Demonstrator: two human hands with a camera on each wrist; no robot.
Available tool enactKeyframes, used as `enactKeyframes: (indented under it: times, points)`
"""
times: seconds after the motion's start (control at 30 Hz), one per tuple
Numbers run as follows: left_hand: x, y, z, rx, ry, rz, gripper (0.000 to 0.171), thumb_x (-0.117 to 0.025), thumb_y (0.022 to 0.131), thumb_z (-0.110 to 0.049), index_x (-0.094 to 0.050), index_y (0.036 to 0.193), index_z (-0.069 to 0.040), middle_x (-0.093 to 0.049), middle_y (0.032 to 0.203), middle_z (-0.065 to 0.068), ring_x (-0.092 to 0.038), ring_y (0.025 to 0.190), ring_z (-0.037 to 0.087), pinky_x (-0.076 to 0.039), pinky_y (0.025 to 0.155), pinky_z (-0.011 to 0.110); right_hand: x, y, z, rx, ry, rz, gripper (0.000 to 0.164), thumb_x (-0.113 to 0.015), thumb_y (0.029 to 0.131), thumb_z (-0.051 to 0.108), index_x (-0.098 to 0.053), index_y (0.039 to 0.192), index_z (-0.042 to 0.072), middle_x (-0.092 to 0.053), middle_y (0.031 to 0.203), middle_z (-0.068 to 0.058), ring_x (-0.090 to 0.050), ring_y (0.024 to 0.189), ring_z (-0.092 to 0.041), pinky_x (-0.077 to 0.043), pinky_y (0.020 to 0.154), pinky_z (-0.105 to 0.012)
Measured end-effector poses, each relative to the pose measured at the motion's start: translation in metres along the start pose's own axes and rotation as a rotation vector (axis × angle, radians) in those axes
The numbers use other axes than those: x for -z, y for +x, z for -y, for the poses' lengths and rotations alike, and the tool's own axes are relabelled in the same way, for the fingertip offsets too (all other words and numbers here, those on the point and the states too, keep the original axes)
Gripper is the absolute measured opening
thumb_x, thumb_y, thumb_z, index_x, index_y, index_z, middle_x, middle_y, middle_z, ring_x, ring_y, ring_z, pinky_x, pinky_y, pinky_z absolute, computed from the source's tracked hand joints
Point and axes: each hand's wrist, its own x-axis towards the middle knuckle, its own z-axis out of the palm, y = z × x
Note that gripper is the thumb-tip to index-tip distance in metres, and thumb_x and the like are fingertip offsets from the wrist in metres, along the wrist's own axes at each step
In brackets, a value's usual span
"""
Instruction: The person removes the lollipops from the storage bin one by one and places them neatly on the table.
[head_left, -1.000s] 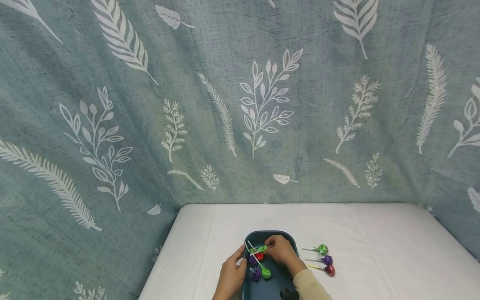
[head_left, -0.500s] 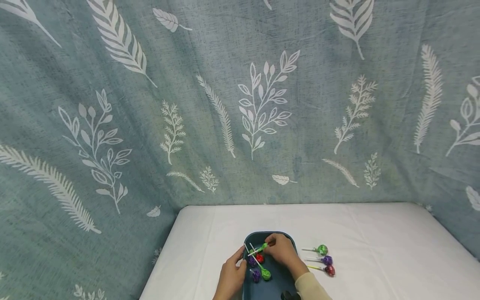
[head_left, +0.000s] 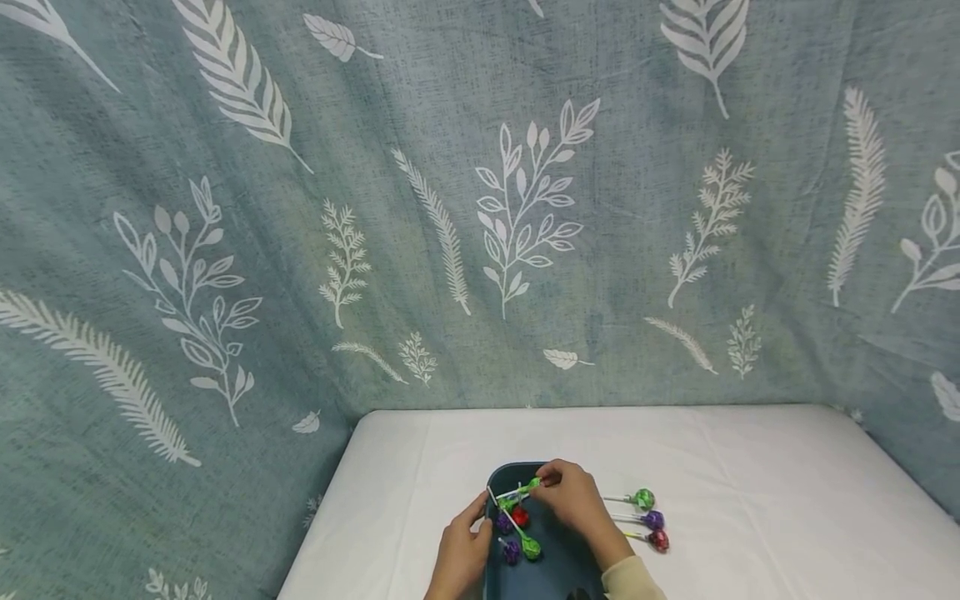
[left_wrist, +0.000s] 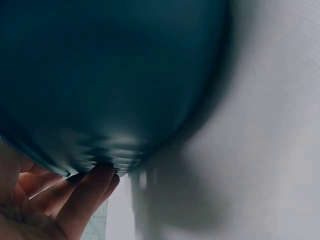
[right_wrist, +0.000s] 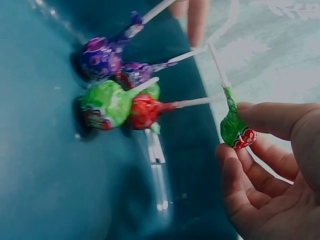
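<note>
One green lollipop, pinched by its candy end between thumb and fingers of right hand, above far end of tray — with left hand gripping left rim. Best steered gently, with stick clear of clustered lollipops. Nearly crosswise along its long axis in head view — stick-end left, candy-end right.

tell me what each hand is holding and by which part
The right hand pinches a green lollipop by its wrapped head; the left hand grips the blue tray by its side rim.
</note>
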Motion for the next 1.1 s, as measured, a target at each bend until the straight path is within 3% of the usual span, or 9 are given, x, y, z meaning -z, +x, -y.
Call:
enactKeyframes:
  times: [0.57,0.87,1.1]
  points:
    - [0.000,-0.002,0.000,-0.011,0.006,-0.014,0.045,-0.060,0.096,-0.009,-0.060,0.141,-0.003,-0.067,0.125,0.022,-0.072,0.083,0.016,-0.058,0.069,0.036,0.044,-0.023,0.007,-0.084,0.109,-0.050,0.028,-0.085,0.081,0.020,-0.073,0.100,0.004,-0.069,0.090,-0.002,-0.070,0.087,-0.023,-0.056,0.072,-0.041]
    - [0.000,-0.003,0.000,-0.025,-0.006,-0.010,0.045,-0.060,0.096,-0.008,-0.059,0.141,-0.001,-0.067,0.126,0.022,-0.072,0.084,0.018,-0.058,0.070,0.036,0.057,-0.031,0.000,-0.094,0.111,-0.090,0.027,-0.084,0.081,0.017,-0.072,0.102,0.003,-0.068,0.090,-0.002,-0.070,0.085,-0.021,-0.056,0.071,-0.036]
    - [0.001,-0.002,-0.001,-0.013,-0.002,-0.012,0.046,-0.060,0.096,-0.009,-0.059,0.141,-0.003,-0.067,0.126,0.022,-0.072,0.086,0.020,-0.059,0.072,0.039,0.070,-0.039,-0.004,-0.128,0.063,-0.093,0.030,-0.081,0.084,0.022,-0.072,0.106,0.002,-0.070,0.094,-0.002,-0.071,0.091,-0.025,-0.055,0.072,-0.039]
